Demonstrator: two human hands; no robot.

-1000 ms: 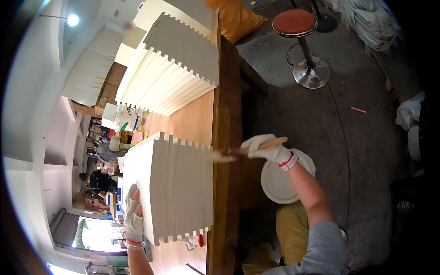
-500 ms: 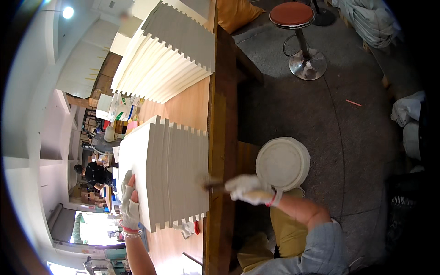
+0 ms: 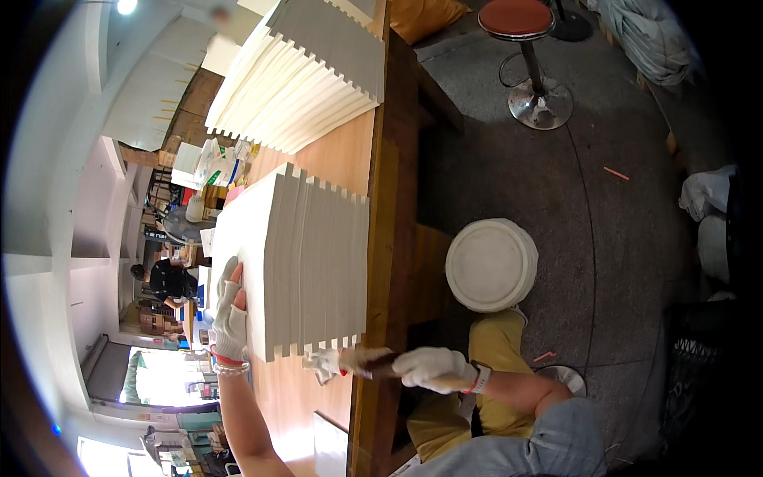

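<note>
A thick stack of white paper blocks (image 3: pixel 314 262), its edges stepped where layers alternate, sits on the wooden table. My left hand (image 3: pixel 229 322), in a white glove with bare fingertips, lies flat on the stack's broad white face, fingers stretched out. My right hand (image 3: pixel 433 369), also gloved, grips a brush (image 3: pixel 375 363) with a dark brown handle; its bristle end is smeared by motion. The brush is over the table edge, beside the lower corner of the stack and apart from its side face. A crumpled white glove with a red cuff (image 3: pixel 324 364) lies beside the stack.
Another stepped paper stack (image 3: pixel 294 87) stands farther along the table (image 3: pixel 338 163). Beyond the table edge are a lidded white bucket (image 3: pixel 491 265) and a red-topped stool (image 3: pixel 517 17). A flat white-topped piece (image 3: pixel 330 445) lies on the table. Another person (image 3: pixel 167 282) is in the background.
My right hand and the brush have moved down in the view, from beside the stack's side face to past its lower corner. My left hand stays on the stack; the view has shifted slightly.
</note>
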